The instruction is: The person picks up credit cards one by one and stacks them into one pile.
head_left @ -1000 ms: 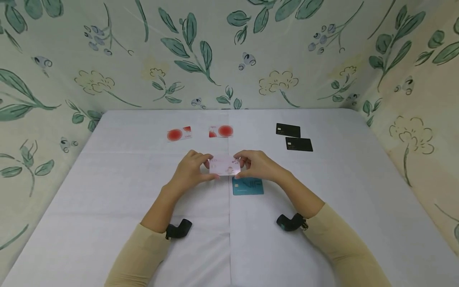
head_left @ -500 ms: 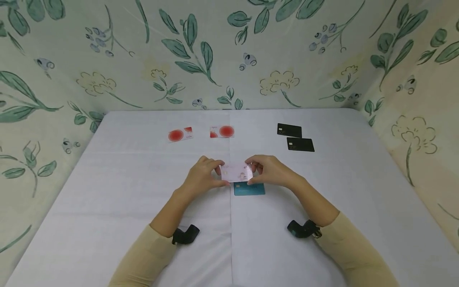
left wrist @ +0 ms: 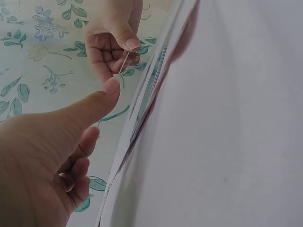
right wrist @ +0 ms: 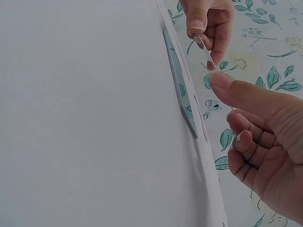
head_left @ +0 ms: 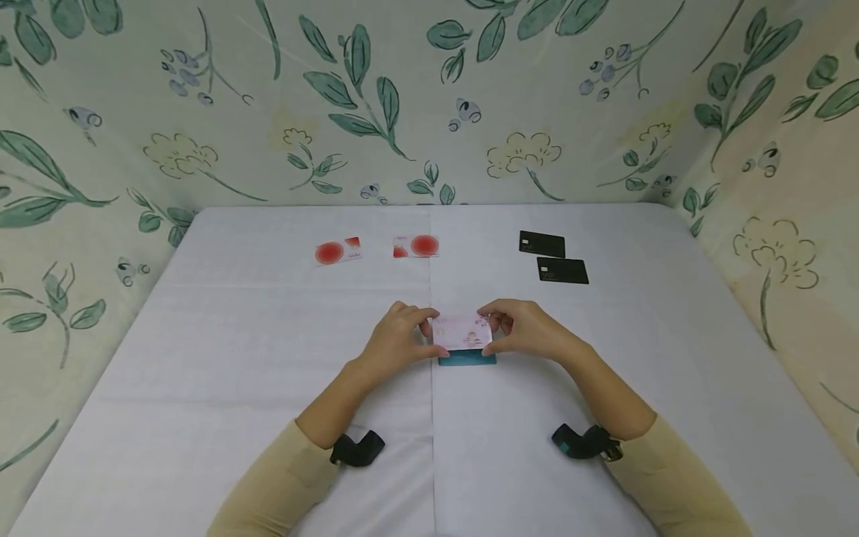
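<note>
A pale pink card [head_left: 461, 332] with small printed figures is held by its two short ends. My left hand [head_left: 403, 332] pinches its left end between thumb and fingers; my right hand [head_left: 526, 328] pinches the right end the same way. In the head view the card overlaps a blue card [head_left: 467, 359], whose near strip alone shows below it. Both wrist views show the pink card edge-on, raised off the tabletop. The blue card [right wrist: 182, 87] lies flat on the white cloth beneath, glossy in the right wrist view.
Two red-and-white cards [head_left: 338, 252] lie side by side at the back left and middle of the white tabletop [head_left: 235, 335]. Two black cards [head_left: 562, 271] lie at the back right, their edges close together. A patterned curtain [head_left: 403, 97] stands behind the table.
Both hands have moved right and slightly nearer with the pink card between them. It now covers most of the blue card, which was nearly all visible a second ago.
</note>
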Tool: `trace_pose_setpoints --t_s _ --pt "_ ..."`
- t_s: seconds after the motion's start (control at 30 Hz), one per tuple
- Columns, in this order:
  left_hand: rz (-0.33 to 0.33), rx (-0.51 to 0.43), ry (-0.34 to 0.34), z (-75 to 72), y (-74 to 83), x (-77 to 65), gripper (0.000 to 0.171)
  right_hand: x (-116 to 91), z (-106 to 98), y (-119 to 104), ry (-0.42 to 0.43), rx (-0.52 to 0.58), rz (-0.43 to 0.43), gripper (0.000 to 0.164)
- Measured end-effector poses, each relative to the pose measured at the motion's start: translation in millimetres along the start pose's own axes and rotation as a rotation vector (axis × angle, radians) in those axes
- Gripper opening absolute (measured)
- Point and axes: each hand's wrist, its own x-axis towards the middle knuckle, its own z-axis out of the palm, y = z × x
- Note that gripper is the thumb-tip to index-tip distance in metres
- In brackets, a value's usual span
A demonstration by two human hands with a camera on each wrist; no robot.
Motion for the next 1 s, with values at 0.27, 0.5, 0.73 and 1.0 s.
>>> trace_pose_setpoints --t_s 0.27,0.5,0.73,1.0 --pt "-0.024 -0.012 -0.060 6.6 4.5 -0.7 0.059 -8.2 3.0 8.6 -0.012 0.021 0.014 0.057" --pt "-0.022 0.007 -0.092 8.3 4.4 -0.9 0.059 -9.1 8.5 15.7 -0.044 0.041 0.044 0.056" --pt "-0.032 0.048 -0.122 12.1 2.4 -1.1 0.060 -7.7 12.4 19.6 -0.062 0.014 0.039 0.056" --pt "-0.048 0.043 -0.124 14.6 -1.9 -2.5 0.059 -7.8 12.2 18.6 -0.089 0.013 0.026 0.060"
